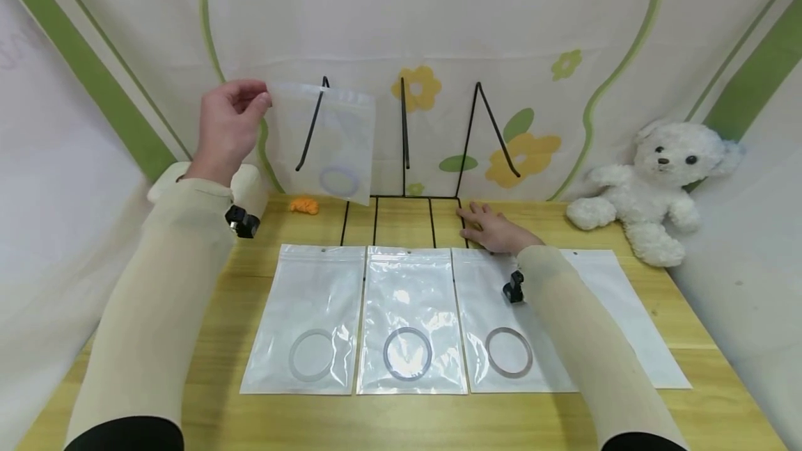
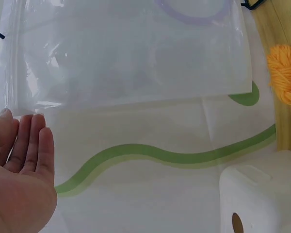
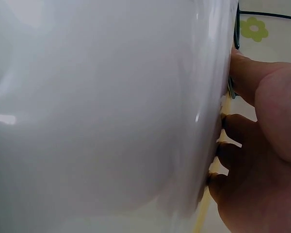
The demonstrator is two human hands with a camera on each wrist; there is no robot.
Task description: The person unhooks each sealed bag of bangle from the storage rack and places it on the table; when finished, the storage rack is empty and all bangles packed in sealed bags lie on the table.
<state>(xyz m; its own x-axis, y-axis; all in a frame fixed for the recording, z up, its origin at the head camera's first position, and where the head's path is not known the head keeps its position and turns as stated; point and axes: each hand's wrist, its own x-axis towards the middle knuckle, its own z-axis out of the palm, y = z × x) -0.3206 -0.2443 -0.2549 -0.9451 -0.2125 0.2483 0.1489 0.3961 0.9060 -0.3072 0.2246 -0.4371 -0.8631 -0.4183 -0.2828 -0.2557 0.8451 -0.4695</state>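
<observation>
My left hand [image 1: 228, 124] pinches the upper left corner of a clear zip bag [image 1: 319, 145] with a purple ring [image 1: 340, 181] in it. The bag is upright at the left hook [image 1: 310, 131] of a black wire display rack [image 1: 404, 195]; whether the hook passes through its hole I cannot tell. My right hand [image 1: 498, 230] rests at the right side of the rack's base, fingers spread and touching the wire. In front lie several more bags: a left bag [image 1: 319, 277], a middle bag [image 1: 407, 284] and a right bag [image 1: 479, 298], each showing a ring.
A white sheet-like area [image 1: 633, 326] extends right of the bags, partly under my right forearm. Orange yarn [image 1: 304, 206] lies by the rack's left side. A white plush bear [image 1: 664, 179] sits at the back right; a white object [image 1: 250, 186] stands behind my left wrist.
</observation>
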